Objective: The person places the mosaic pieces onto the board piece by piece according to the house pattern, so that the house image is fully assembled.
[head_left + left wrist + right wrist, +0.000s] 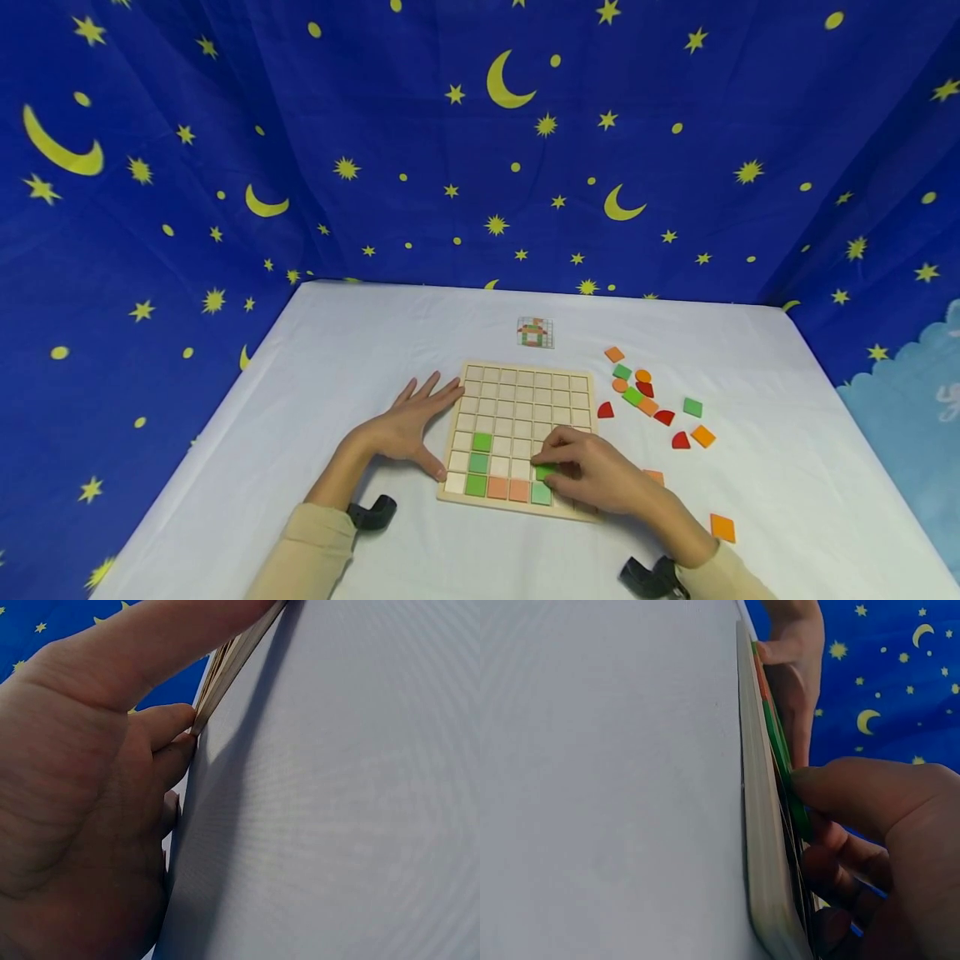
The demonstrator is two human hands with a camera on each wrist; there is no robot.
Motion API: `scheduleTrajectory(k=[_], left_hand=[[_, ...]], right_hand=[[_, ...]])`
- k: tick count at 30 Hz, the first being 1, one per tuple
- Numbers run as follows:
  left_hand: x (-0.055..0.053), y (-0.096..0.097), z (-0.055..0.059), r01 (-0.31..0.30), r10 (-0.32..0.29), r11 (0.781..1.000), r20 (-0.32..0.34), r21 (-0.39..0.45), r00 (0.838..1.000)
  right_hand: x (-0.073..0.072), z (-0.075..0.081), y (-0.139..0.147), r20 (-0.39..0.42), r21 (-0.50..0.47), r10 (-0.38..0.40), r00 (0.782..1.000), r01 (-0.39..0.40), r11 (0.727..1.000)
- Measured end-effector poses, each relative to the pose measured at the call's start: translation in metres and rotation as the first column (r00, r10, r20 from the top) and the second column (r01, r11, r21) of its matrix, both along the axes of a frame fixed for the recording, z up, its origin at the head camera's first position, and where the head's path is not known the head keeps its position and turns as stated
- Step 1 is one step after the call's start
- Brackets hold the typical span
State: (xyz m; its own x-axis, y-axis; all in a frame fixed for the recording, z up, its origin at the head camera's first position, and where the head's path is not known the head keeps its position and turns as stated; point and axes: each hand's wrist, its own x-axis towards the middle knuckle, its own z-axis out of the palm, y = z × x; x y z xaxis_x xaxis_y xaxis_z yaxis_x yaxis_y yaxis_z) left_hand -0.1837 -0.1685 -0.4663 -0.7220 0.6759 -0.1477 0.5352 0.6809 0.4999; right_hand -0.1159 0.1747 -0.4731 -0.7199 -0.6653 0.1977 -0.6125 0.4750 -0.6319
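A light wooden grid board (522, 410) lies on the white table. My left hand (405, 427) spreads its fingers along the left side of the board, fingertips and thumb at its edge. With thumb and fingers my right hand (592, 473) pinches a green square tile (545, 472) low on the board's right half. That tile sits just above a pale green tile (541, 493) in the bottom row. Two salmon tiles (497, 487) lie in the same row, and a column of green tiles (478, 462) stands to their left. The right hand covers the board's lower right cells.
Right of the board lie several loose pieces: orange squares (703, 436), green squares (693, 407), orange circles (643, 377) and red quarter-circles (664, 417). Another orange square (722, 527) is near the right forearm. Behind the board is a small picture card (536, 332).
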Motion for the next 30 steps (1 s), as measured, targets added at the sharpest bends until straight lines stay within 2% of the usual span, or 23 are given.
scheduleTrajectory(k=[8,14,25,30], left_hand=[[-0.001,0.0,-0.001,-0.008,0.008,1.0,0.006,-0.005,1.0],[-0.001,0.0,-0.002,-0.012,0.013,1.0,0.012,-0.012,1.0],[-0.002,-0.002,-0.006,0.009,-0.009,1.0,-0.01,-0.003,1.0],[-0.001,-0.001,-0.004,-0.003,0.003,1.0,-0.006,-0.016,1.0]], right_hand=[[0.002,-0.001,-0.005,-0.055,0.007,0.006,0.998,-0.006,1.0],[0.002,-0.002,-0.005,-0.057,0.019,-0.01,0.998,0.012,1.0],[-0.002,0.0,0.006,0.075,-0.1,-0.026,0.997,0.033,0.994],[-0.005,0.002,0.014,0.126,-0.129,-0.063,0.99,0.079,0.988]])
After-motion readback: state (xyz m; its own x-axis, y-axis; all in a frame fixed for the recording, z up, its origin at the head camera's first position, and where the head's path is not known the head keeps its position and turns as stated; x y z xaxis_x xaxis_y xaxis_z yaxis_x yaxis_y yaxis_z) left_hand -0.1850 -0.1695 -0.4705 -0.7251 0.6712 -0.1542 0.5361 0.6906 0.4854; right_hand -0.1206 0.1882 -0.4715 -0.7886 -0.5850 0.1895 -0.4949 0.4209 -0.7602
